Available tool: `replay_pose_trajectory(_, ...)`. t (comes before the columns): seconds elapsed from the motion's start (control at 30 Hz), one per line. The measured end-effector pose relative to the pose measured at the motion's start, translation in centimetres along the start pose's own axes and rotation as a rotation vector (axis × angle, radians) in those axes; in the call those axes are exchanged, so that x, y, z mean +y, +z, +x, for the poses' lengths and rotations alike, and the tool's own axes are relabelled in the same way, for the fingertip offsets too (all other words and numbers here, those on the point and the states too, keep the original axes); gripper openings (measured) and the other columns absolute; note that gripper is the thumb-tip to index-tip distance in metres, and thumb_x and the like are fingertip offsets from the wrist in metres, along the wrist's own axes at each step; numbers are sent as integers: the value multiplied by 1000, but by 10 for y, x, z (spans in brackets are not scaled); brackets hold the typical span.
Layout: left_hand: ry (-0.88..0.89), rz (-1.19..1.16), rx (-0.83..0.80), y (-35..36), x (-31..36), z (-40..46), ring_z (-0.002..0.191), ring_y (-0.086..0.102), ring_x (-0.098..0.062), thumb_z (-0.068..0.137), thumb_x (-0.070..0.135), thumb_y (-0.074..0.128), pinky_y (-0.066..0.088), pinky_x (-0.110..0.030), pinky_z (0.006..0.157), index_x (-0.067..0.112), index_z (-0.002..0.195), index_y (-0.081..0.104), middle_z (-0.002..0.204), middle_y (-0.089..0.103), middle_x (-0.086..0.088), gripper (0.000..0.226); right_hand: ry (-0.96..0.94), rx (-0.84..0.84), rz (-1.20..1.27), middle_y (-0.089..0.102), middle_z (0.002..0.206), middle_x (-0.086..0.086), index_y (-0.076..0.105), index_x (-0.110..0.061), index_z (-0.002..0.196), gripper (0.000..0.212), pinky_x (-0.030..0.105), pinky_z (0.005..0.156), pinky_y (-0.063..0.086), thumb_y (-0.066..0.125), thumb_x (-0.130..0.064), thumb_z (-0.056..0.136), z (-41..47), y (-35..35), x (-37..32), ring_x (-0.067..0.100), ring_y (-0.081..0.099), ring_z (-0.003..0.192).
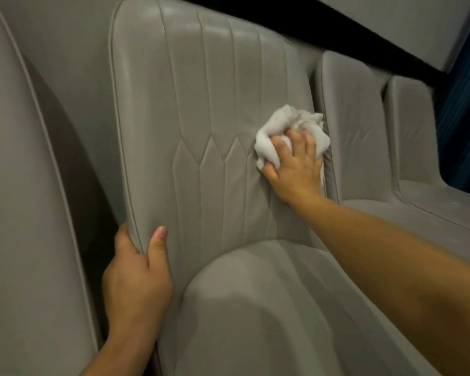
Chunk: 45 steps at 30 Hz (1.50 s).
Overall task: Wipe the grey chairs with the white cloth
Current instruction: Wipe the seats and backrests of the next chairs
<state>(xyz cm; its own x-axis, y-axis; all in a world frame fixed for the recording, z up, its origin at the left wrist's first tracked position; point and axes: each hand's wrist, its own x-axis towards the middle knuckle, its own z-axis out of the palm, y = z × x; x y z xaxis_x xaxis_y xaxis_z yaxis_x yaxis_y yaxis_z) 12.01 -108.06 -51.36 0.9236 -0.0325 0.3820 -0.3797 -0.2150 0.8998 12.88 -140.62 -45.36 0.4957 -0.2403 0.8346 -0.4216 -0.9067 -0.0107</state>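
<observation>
A grey leather chair fills the middle of the view, its stitched backrest (201, 109) upright and its seat cushion (255, 308) below. My right hand (293, 164) grips a bunched white cloth (282, 126) and presses it against the right side of the backrest, near its edge. My left hand (137, 278) grips the backrest's lower left edge, thumb on the front face and fingers behind it.
Another grey chair (25, 185) stands close on the left, with a dark gap between the two. More grey seats (356, 137) run in a row to the right. A dark band and a blue curtain (461, 118) lie at the far right.
</observation>
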Motion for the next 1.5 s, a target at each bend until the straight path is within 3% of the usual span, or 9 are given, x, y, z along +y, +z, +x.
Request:
replay_pose_trajectory(0.23, 28, 4, 19, 1, -3, 1, 104, 62, -40, 95, 45, 50, 46, -40, 81, 19, 140, 46, 117, 67, -15, 52, -81, 67, 46, 45, 144, 12, 50, -27, 129, 49, 69, 96, 36, 50, -52, 87, -34, 16, 13, 33, 29, 133)
replay_pose_trajectory(0.33, 37, 21, 24, 3, -6, 1, 104, 61, -38, 95, 46, 48, 44, -37, 79, 20, 140, 45, 118, 66, -12, 53, -200, 125, 31, 42, 148, 17, 43, -26, 140, 56, 69, 102, 31, 47, -53, 91, 36, 1, 3, 35, 29, 132)
replay_pose_trajectory(0.5, 18, 45, 32, 5, -6, 3, 106, 60, -42, 96, 44, 51, 41, -38, 78, 19, 142, 44, 120, 65, -17, 53, -51, 127, 105, 34, 157, 7, 40, -31, 149, 64, 56, 107, 31, 43, -57, 91, 148, -41, -36, 34, 29, 142)
replay_pose_trajectory(0.6, 5, 28, 15, 2, -4, 2, 106, 59, -44, 95, 43, 52, 37, -37, 74, 19, 141, 44, 120, 65, -19, 52, -71, 70, 87, 23, 165, 6, 31, -32, 156, 74, 58, 113, 27, 45, -62, 89, 113, -30, -23, 37, 21, 148)
replay_pose_trajectory(0.83, 10, 31, -10, 0, -4, 2, 109, 58, -41, 96, 44, 50, 39, -38, 78, 19, 144, 42, 124, 64, -16, 55, -39, -78, 7, 22, 165, 7, 43, -32, 149, 72, 66, 109, 33, 54, -63, 85, -47, -3, 50, 44, 22, 146)
replay_pose_trajectory(1.0, -5, 28, -17, 0, -1, 2, 109, 58, -43, 97, 44, 49, 44, -43, 83, 18, 144, 41, 124, 63, -19, 55, -25, -250, -26, 26, 160, 8, 51, -34, 142, 67, 68, 95, 41, 56, -56, 79, -112, -12, 61, 41, 21, 144)
replay_pose_trajectory(1.27, 22, 20, 24, 4, -5, 3, 107, 60, -40, 97, 42, 51, 37, -34, 76, 18, 142, 45, 121, 65, -16, 51, -313, -133, -189, 47, 142, 16, 54, -24, 134, 62, 76, 95, 35, 55, -57, 81, -33, -13, 54, 35, 34, 134)
replay_pose_trajectory(1.37, 44, 48, 54, 5, -7, 3, 105, 60, -42, 97, 41, 51, 36, -34, 75, 16, 138, 47, 119, 66, -17, 48, -219, -165, -193, 39, 151, 10, 49, -27, 138, 62, 75, 104, 23, 59, -57, 84, 2, -15, 36, 34, 28, 140)
replay_pose_trajectory(1.5, 41, 50, 54, 4, -5, 1, 105, 60, -41, 97, 41, 51, 36, -34, 75, 14, 138, 47, 119, 65, -17, 49, -42, -158, -122, 40, 150, 10, 48, -27, 140, 66, 73, 101, 29, 64, -53, 81, -41, -7, 30, 32, 28, 135)
